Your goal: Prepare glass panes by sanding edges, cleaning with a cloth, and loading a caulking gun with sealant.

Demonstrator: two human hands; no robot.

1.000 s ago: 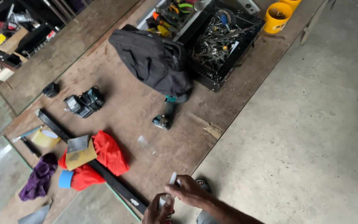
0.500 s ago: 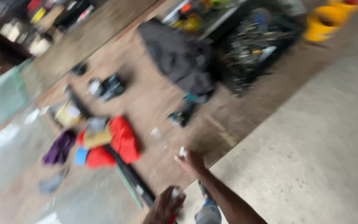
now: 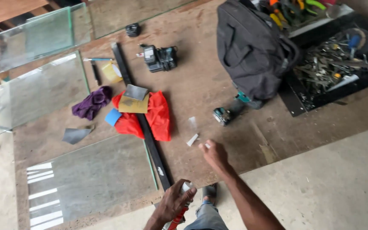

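Over the brown board, the right hand hovered with fingers pinched on a small white scrap, just beside a white paper strip. Low at the board's near edge, the left hand was clamped around a spray can, close to the long black bar.

You're standing on a bare grey concrete floor beside a worn brown board, in soft daylight.

A long bar lies across the surface, cloth draped over it; glass sheets lie left, bag and tool tray right.
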